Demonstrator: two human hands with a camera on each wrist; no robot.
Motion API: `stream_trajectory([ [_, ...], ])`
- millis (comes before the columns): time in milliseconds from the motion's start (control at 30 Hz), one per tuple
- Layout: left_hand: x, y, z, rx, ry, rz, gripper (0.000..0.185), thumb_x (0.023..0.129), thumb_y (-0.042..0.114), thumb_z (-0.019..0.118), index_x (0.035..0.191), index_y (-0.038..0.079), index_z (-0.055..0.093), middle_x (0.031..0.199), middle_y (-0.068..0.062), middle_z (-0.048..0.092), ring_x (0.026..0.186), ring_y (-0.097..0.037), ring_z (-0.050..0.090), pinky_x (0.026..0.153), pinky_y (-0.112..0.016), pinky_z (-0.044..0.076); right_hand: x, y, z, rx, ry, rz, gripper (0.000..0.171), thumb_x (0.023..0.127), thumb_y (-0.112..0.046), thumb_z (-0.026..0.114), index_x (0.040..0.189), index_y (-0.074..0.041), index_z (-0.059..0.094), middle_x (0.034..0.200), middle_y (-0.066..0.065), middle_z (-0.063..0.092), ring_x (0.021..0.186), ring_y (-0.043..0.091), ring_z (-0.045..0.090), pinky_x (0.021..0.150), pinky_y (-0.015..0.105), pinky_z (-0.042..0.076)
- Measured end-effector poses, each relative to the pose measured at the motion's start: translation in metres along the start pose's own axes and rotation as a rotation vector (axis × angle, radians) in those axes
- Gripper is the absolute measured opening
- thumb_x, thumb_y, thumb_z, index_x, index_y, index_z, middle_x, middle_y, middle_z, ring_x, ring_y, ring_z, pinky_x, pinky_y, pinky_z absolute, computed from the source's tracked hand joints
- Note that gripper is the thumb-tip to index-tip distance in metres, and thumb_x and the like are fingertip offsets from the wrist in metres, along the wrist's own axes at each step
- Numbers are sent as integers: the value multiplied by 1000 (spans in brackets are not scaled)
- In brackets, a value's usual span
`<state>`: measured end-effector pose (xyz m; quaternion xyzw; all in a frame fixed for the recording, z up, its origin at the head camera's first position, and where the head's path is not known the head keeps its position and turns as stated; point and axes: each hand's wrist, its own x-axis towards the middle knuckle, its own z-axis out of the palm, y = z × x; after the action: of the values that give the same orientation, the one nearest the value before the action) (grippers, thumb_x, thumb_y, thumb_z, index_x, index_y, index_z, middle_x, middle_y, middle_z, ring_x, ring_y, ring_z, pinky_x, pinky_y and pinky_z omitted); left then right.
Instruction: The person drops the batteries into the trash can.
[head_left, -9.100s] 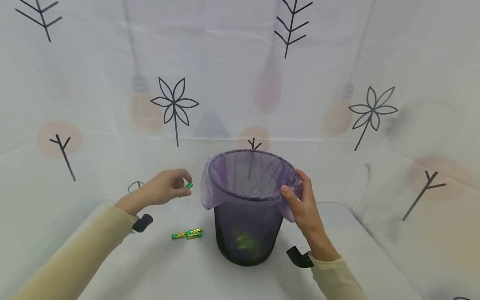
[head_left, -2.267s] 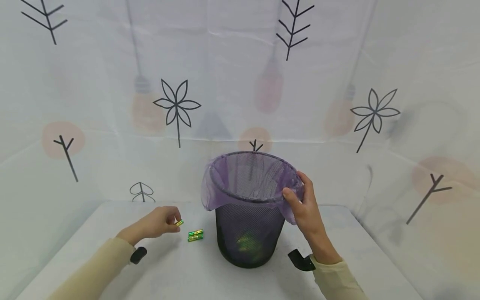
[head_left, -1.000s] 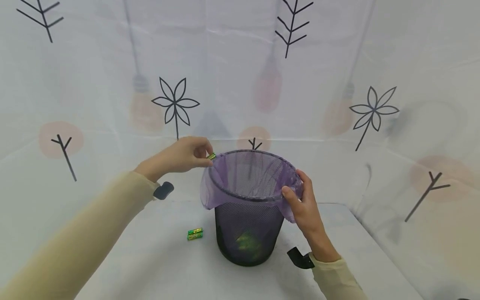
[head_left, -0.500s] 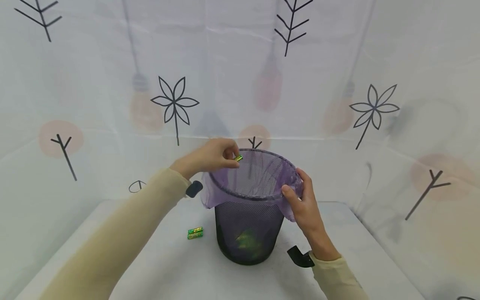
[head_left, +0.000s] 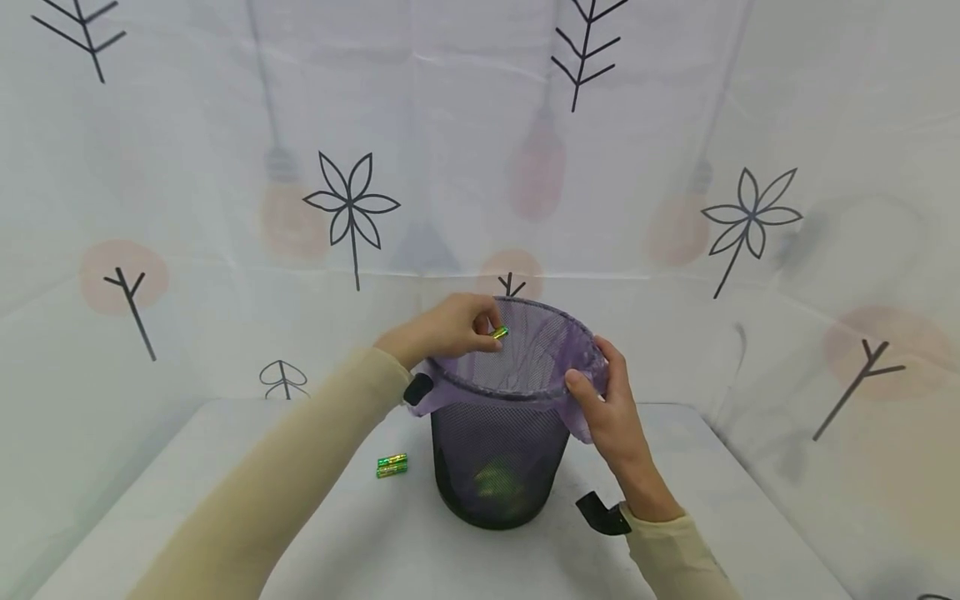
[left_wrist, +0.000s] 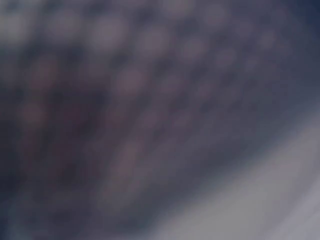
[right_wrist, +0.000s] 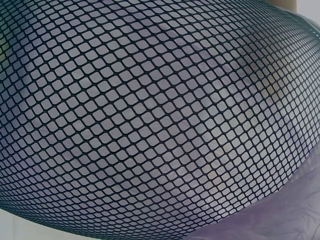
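My left hand (head_left: 456,327) pinches a green and gold battery (head_left: 498,332) between thumb and fingers, over the mouth of a black mesh wastebasket (head_left: 498,450). A purple bin liner (head_left: 450,396) is folded over the basket's rim. On the right side, my right hand (head_left: 611,408) grips the rim and liner, thumb in front. Two more batteries (head_left: 392,465) lie side by side on the table left of the basket. Blurred green and gold shows low through the mesh. The left wrist view is a dark blur; the right wrist view is filled by black mesh (right_wrist: 150,115) with purple liner (right_wrist: 270,220) below.
The basket stands upright on a white table (head_left: 675,500). Behind and on both sides hangs a pale cloth (head_left: 465,125) printed with plants and lamp shapes. Each wrist wears a black strap-like device (head_left: 602,513).
Since 2.3 seconds ago, my left hand has lifted a battery from the table's left and carried it right, over the basket, then slightly down. My right hand keeps its hold on the rim.
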<state>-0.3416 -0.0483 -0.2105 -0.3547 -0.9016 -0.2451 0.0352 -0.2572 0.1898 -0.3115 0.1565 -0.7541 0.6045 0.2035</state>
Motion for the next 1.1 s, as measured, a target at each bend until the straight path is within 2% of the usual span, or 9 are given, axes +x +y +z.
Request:
stream_trajectory([
  [200,1,1,8,61,-29,-34,23,86,23,72,103,13,61,88,-1,58,81,-17,54,73,-30,46,0,0,1,3,-2,-4,70,94,-26,58,150,-19,17,147,15,26,133,32,31,107,59,22],
  [467,3,5,12,118,-71,-26,23,88,21,70,106,12,59,91,-1,57,84,-16,54,76,-30,46,-1,-2,0,5,-3,9,70,95,-24,57,151,-19,16,147,16,27,133,32,31,107,57,21],
  [667,3,4,13,121,-70,-28,23,88,23,70,106,13,59,91,0,57,84,-15,55,76,-30,47,0,-2,1,5,0,10,70,94,-25,57,150,-18,17,145,17,30,131,32,34,107,58,22],
  [933,3,2,12,145,-71,-4,38,90,37,66,115,9,59,98,-1,58,89,-14,56,80,-32,47,1,-2,-1,12,9,12,69,94,-22,57,150,-18,18,142,16,32,128,30,37,106,54,25],
  [1100,3,2,11,151,-57,3,35,92,36,64,113,10,60,100,-2,59,91,-15,55,81,-33,47,0,-3,0,25,-1,13,68,95,-21,56,151,-20,17,143,17,32,128,30,37,106,54,25],
])
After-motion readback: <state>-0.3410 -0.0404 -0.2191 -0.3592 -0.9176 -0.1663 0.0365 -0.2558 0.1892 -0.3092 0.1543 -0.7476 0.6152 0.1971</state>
